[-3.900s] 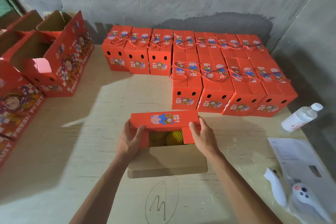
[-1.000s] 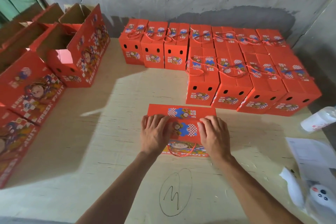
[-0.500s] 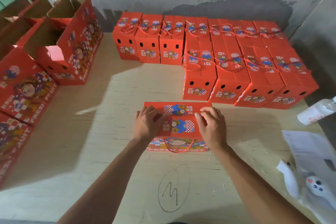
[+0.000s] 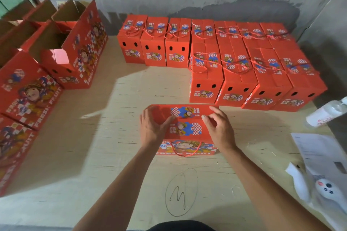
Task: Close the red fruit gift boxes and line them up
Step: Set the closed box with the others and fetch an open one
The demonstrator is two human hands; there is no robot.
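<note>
Left hand: fingers nearly straight, lay flat on the lid, gripping nothing.
Right hand: fingers loosely bent, hovering over the lid, holding nothing.
Box: shut, near centre of table, just before the closed rows.
Risk: unpressed, the flaps might spring up.

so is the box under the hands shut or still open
Shut. Both top flaps of the box lie flat and meet, with no fruit showing; the left hand and right hand rest on top.
</note>
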